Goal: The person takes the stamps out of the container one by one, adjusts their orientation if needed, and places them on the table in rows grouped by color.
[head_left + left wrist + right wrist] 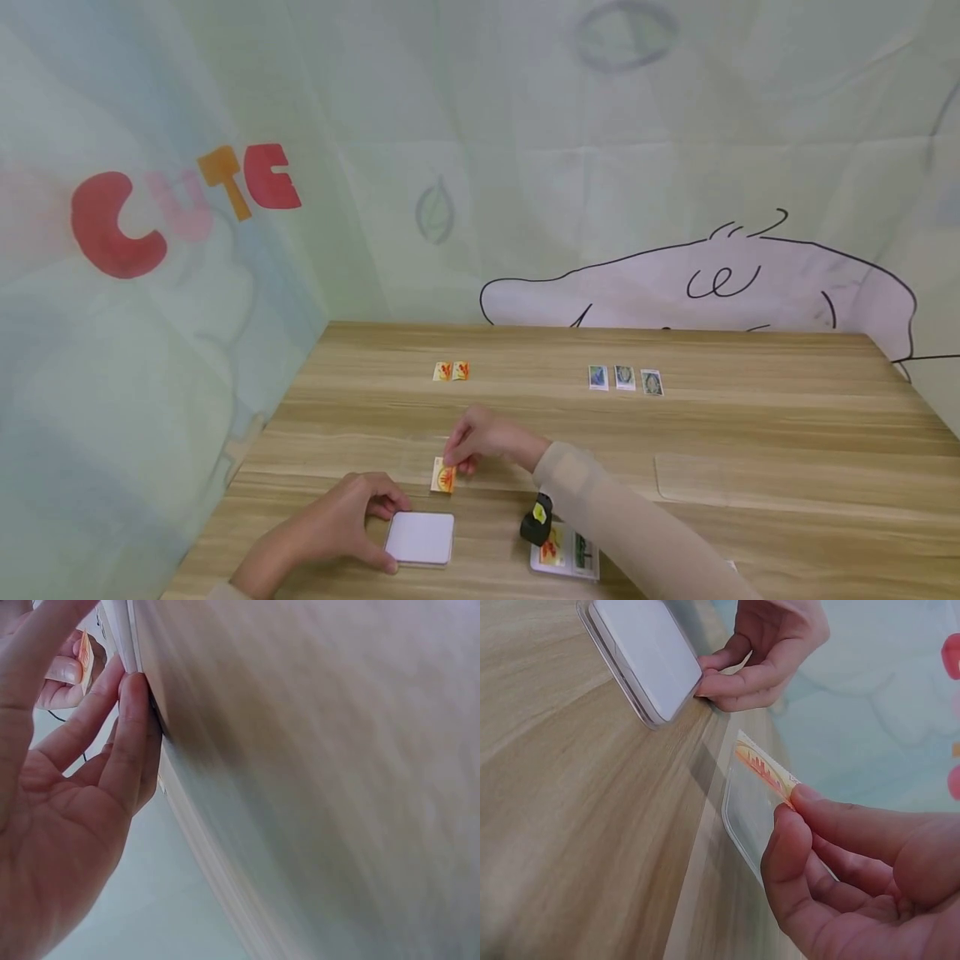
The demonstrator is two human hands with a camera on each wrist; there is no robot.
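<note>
Between thumb and fingertips, my right hand (483, 437) pinches a small orange-and-yellow postage stamp (443, 476), picture side visible from above. The right wrist view shows the stamp (763, 766) tilted, its perforated edge up, overlapping a clear plastic sheet (744, 810) with rounded corners. Nearer the body, my left hand (341, 521) grips the left side of a square clear case (421, 561) holding a white square (422, 536). The thumb is at its lower left corner and the fingers at its upper left. In the left wrist view the fingers (131, 712) are against the case's edge.
Two orange stamps (451, 372) lie at the back left, and three blue-green stamps (625, 378) at the back right. A black object with a yellow mark (536, 521) stands by a stamp-bearing card (562, 572) under the right sleeve. Another clear sheet (693, 479) lies rightward.
</note>
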